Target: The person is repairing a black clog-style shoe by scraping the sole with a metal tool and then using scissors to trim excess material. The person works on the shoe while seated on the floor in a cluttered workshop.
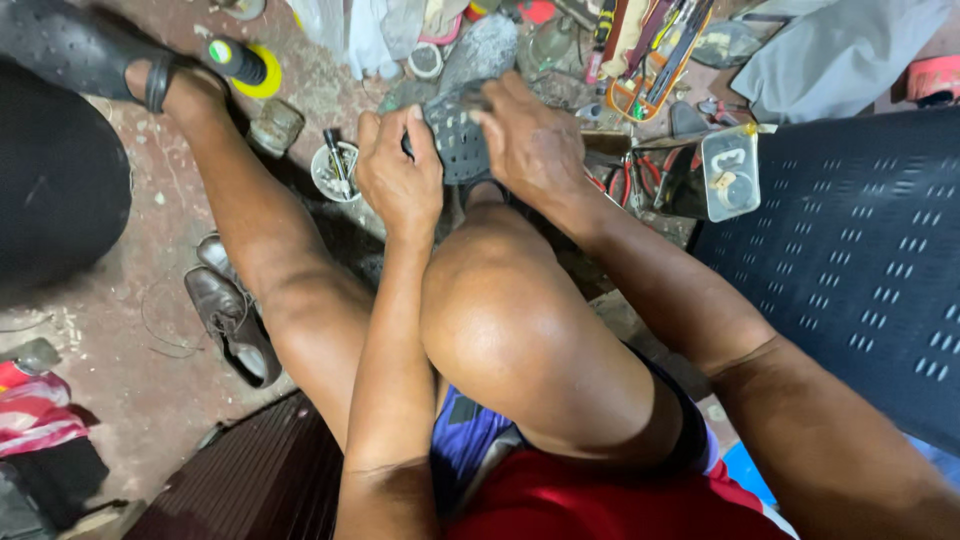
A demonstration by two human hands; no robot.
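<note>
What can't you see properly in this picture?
Head view:
- Dark perforated shoe piece: mostly covered by left hand and right hand.
- Right foot: hidden behind the raised knee.
- Small tub: contents too small to tell.
- Black chair: cut off by right edge.

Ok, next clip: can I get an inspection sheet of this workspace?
Surface: stained reddish floor, scattered bits.
Job's things: dark perforated shoe, propped over the raised knee.
Clutter: brown leather shoes; small white tub; clear plastic box; orange tool tray; red-handled pliers.
Grippers: left hand and right hand both grip the shoe.
Cables: nothing seen.
Surroundings: dark perforated seat at right; folded cloths at left.
</note>
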